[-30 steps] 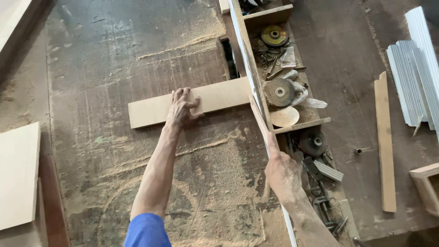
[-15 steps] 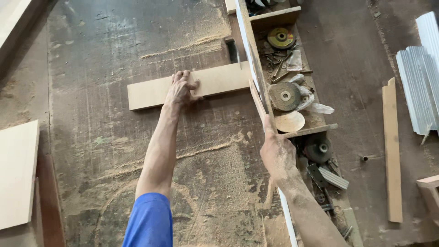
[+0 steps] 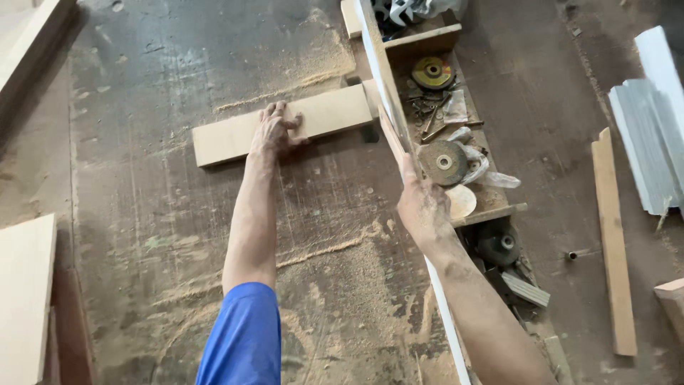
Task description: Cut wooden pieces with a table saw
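A pale wood board lies crosswise on the dusty workbench. My left hand presses flat on its middle, arm stretched out, with a blue sleeve at the shoulder. The board's right end butts against a long white rail that runs along the bench's right edge. My right hand is closed on the near end of a thin wood strip, which lies along that rail.
Right of the rail, an open wooden tray holds grinding discs, loose screws and a plastic bag. A long wood slat and grey metal sheets lie further right. Pale boards sit at left. Sawdust covers the bench.
The board has slid away from me along the rail, past the grinding disc, with my left hand on it. My right hand has followed forward with the strip.
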